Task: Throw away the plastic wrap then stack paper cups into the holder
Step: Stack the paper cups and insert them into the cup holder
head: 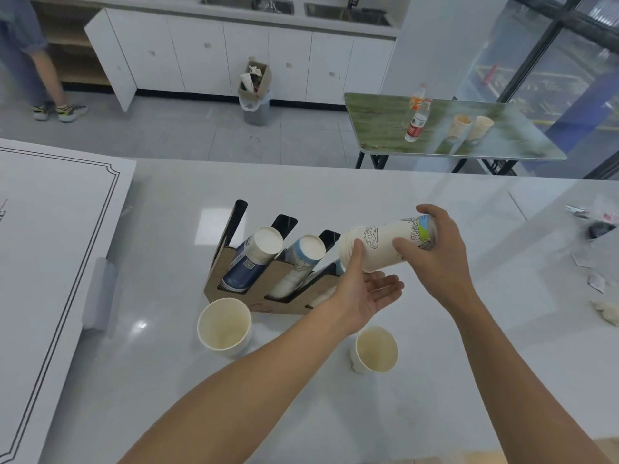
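A cardboard cup holder (241, 296) with slanted slots stands on the white table. Two slots carry stacks of paper cups: a dark blue stack (254, 259) and a light blue stack (298, 266). My right hand (435, 252) grips a white printed stack of paper cups (378, 244), held sideways above the holder's right slot. My left hand (365, 293) is open, palm up, under the stack's rim end, thumb touching it. Two single paper cups stand upright in front: a larger one (223, 326) and a smaller one (375, 349).
A white board (50, 262) covers the table's left side. Scraps of wrap and small items (599, 226) lie at the far right. A bin with a cardboard box (255, 95) stands by the cabinets. A green side table (445, 128) carries bottles and cups. A person stands at far left.
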